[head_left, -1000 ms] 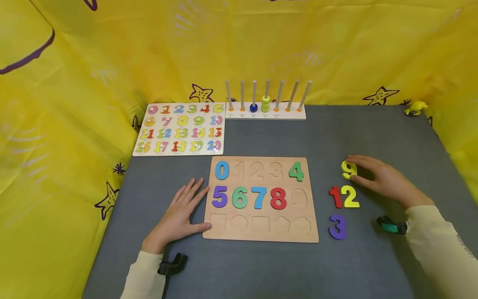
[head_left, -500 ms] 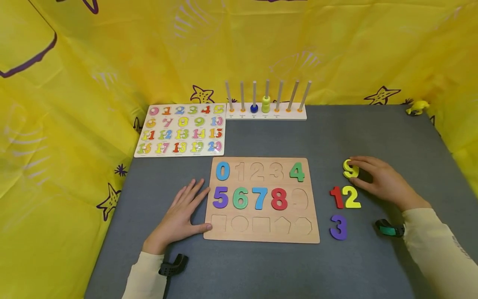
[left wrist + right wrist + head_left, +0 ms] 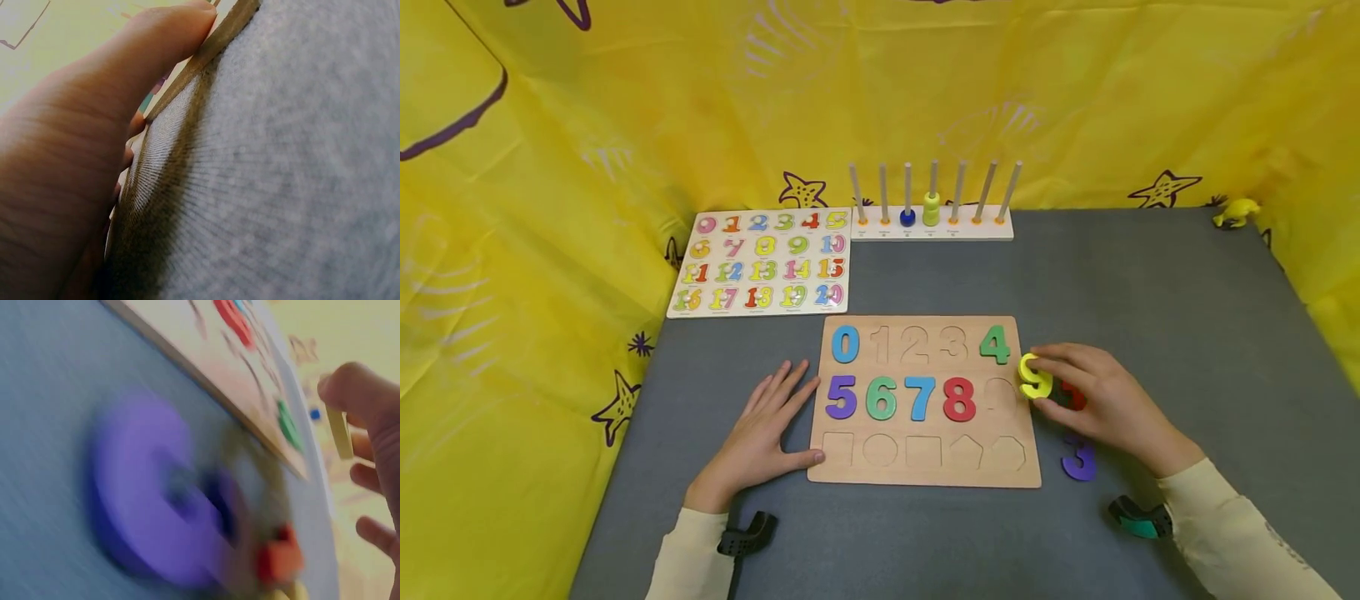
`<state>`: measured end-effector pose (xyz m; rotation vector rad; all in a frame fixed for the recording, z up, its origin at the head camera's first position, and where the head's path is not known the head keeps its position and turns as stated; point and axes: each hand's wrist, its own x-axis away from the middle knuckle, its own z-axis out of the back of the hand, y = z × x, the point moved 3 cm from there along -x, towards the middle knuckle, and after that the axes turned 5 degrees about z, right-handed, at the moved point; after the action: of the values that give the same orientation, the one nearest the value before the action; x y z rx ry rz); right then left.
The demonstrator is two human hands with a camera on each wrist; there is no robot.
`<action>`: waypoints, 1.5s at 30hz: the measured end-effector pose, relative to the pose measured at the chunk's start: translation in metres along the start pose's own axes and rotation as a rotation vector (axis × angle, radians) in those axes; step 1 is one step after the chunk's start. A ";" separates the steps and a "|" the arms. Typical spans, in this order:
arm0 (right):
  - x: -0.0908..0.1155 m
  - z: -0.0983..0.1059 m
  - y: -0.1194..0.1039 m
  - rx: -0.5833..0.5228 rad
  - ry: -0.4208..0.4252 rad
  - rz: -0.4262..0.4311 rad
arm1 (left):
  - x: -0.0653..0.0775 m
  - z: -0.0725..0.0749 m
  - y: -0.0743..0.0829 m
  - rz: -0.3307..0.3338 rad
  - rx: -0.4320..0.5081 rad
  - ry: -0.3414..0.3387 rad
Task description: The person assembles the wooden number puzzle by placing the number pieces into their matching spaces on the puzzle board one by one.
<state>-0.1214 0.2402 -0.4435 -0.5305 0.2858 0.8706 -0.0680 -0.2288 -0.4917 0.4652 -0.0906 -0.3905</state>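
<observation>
My right hand (image 3: 1101,396) pinches a yellow number 9 (image 3: 1035,379) between thumb and fingers, over the right edge of the wooden number board (image 3: 925,471). In the right wrist view the 9 (image 3: 339,434) is seen edge-on, raised above the table. Fingers spread, my left hand (image 3: 756,437) lies at the board's left edge, its thumb touching the rim. Numbers 0, 4, 5, 6, 7 and 8 sit in their recesses; those for 1, 2, 3 and 9 show bare outlines. A purple 3 (image 3: 1080,462) and a partly covered red 1 (image 3: 1075,397) lie beneath the right hand, which hides the yellow 2.
Behind the board, at left, lies a second puzzle board (image 3: 673,304) with numbers 0 to 20. A white peg stand (image 3: 880,231) with upright pegs and a few rings adjoins it. A small yellow toy (image 3: 1236,212) sits at the far right corner, before a yellow cloth (image 3: 1075,100).
My right hand has lifted the yellow 9 from its spot on the right and carried it left and toward me to the board's edge. My left hand stays put.
</observation>
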 end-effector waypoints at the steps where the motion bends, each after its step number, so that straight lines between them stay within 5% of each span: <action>1: 0.000 -0.006 -0.005 -0.004 -0.013 -0.001 | 0.000 0.000 0.000 0.000 0.000 0.001; 10: 0.006 -0.039 -0.023 0.025 -0.121 -0.058 | 0.000 0.001 0.001 0.001 0.002 -0.003; 28: 0.001 -0.037 -0.029 0.058 -0.211 -0.075 | 0.001 0.000 0.002 0.017 -0.012 -0.006; 45: 0.033 0.015 0.007 0.081 -0.153 -0.109 | 0.001 -0.001 0.001 0.036 -0.005 -0.017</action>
<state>-0.1062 0.2738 -0.4483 -0.3980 0.1504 0.7856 -0.0669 -0.2277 -0.4920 0.4543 -0.1146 -0.3593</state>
